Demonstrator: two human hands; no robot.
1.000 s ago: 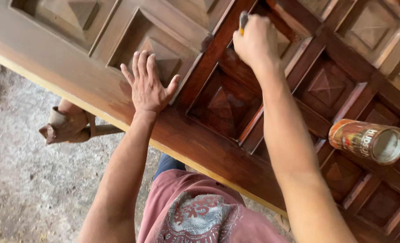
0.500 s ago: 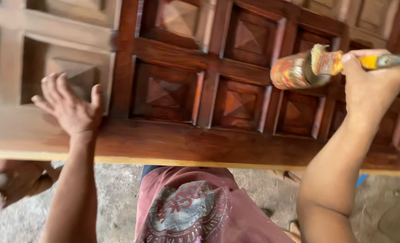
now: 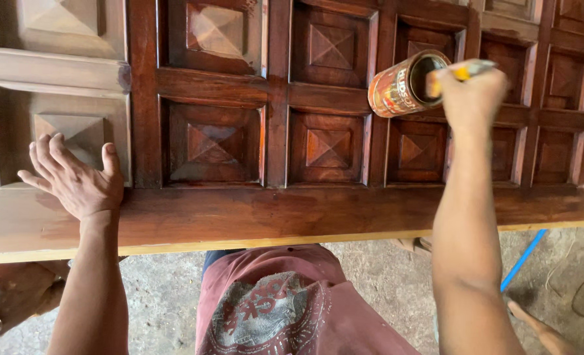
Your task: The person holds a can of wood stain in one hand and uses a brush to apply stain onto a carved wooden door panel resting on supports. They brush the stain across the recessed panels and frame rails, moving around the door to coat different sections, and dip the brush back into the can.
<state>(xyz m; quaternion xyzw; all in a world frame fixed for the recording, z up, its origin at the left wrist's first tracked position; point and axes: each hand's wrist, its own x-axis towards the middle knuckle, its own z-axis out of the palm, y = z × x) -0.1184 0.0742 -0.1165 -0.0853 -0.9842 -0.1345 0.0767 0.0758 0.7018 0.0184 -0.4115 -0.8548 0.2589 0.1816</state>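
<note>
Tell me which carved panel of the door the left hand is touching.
The pale, unstained panel at the far left. The left hand lies flat across its lower edge; the other panels in that row are dark, glossy red-brown, and no hand touches them.

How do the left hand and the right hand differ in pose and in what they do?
The left hand lies flat and open on the wooden door, fingers spread; the right hand is closed around a yellow-handled brush. The left hand holds nothing, while the right hand holds the brush at the mouth of the tin can. Both are bare and over the door.
</note>
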